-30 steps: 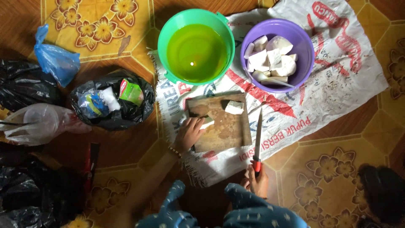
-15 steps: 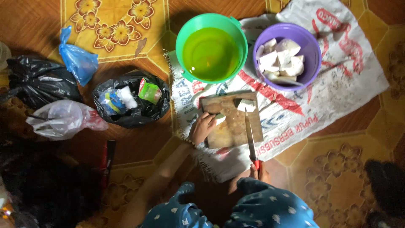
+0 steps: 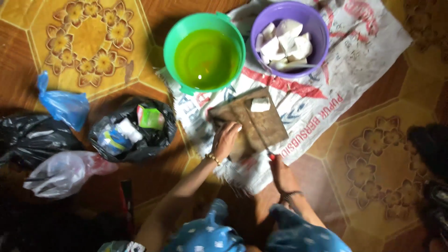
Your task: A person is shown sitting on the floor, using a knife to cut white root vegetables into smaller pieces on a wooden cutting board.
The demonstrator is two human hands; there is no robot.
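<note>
Left hand (image 3: 226, 140): I had it pressed flat, fingers released, on the worn brown wooden cutting board (image 3: 261, 126).
Right hand (image 3: 279, 169): I gripped a thin knife (image 3: 257, 131) lying across the board.
White chunk (image 3: 260, 105): sat near the board's far edge.

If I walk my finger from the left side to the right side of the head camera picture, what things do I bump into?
Blue bag → open black bag → green bowl → cutting board → purple bowl.
</note>
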